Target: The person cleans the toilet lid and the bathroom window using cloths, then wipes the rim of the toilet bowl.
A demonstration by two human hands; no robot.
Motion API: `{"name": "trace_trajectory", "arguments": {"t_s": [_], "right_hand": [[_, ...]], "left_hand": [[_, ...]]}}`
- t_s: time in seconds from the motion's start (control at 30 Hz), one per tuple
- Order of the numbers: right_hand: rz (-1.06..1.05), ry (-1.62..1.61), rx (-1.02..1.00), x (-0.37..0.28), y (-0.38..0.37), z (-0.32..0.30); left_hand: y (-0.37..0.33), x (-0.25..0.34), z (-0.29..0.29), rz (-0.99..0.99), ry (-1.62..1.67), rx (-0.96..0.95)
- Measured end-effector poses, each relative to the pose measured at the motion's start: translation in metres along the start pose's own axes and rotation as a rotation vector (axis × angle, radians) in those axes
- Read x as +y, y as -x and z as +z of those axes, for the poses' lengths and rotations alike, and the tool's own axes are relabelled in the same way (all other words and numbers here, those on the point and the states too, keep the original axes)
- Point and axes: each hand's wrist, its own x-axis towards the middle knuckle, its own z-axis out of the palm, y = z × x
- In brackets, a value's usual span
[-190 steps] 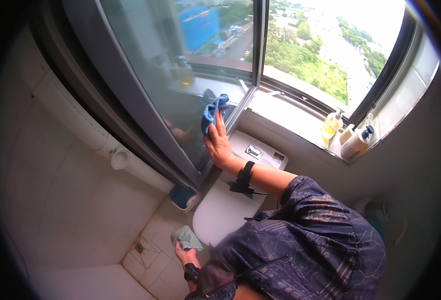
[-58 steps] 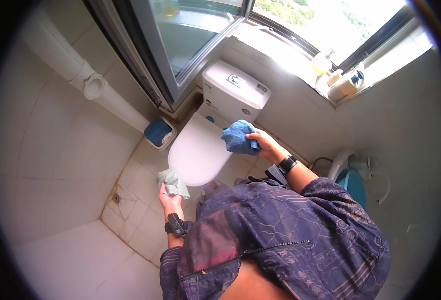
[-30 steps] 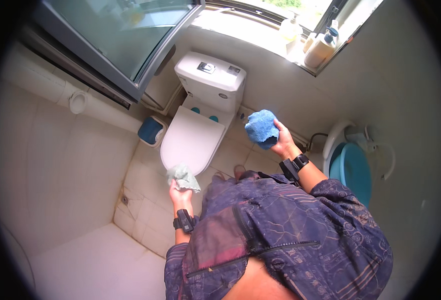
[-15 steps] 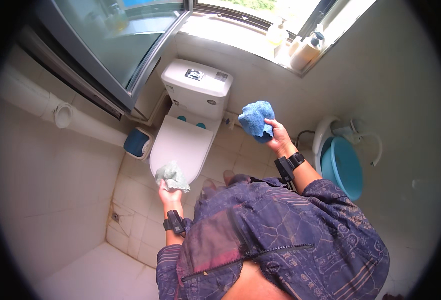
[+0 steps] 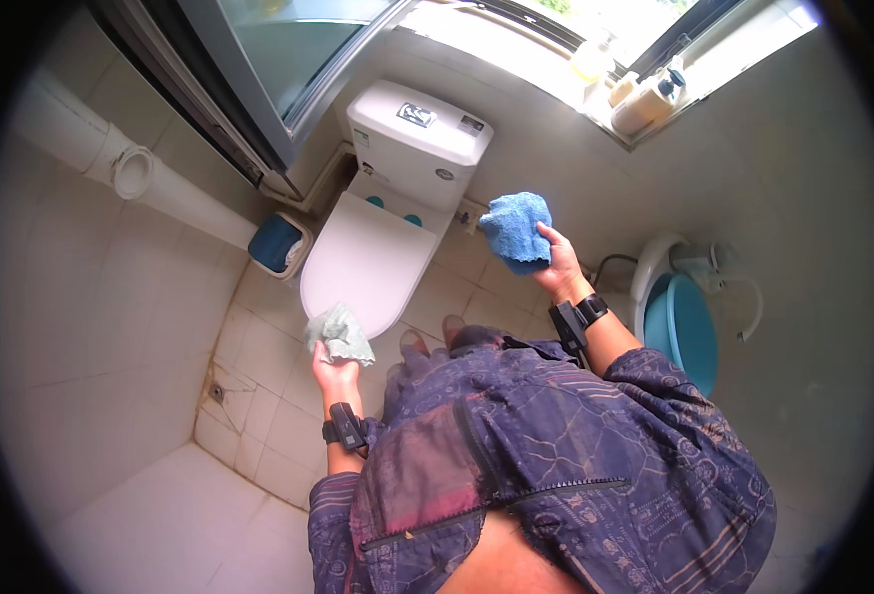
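Note:
My left hand is closed on a crumpled pale green cloth, held above the front end of a white toilet. In my right hand is a blue cloth, bunched up and raised to the right of the toilet. My right thumb lies over the cloth's edge, and the cloth hides most of the other fingers. The toilet's lid is down. Both wrists wear black straps with small boxes.
A small bin with a blue lid stands left of the toilet. At the right, a teal basin leans by a white washbasin. Pump bottles line the window sill. A grey-framed glass pane juts in at upper left.
My view has shifted, so the toilet and sill sit further right and higher or lower in the picture. Both hands keep their cloths, with the left one slightly higher in view.

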Motion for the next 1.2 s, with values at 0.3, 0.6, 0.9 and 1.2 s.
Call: {"name": "trace_trajectory", "arguments": {"t_s": [0.3,0.6,0.9,1.2], "right_hand": [[-0.035,0.006,0.098,0.001,0.009,-0.014],[-0.021,-0.094,0.254,0.000,0.011,-0.057],[0.092,-0.136,0.377,0.017,0.023,-0.097],[0.174,-0.141,0.538,0.037,0.030,-0.121]], "left_hand": [[-0.001,-0.012,0.004,-0.030,-0.114,0.037],[-0.005,-0.019,0.036,-0.027,-0.263,-0.009],[-0.046,-0.047,0.067,-0.160,-0.443,-0.031],[-0.082,-0.071,0.054,-0.320,-0.402,0.169]]}}
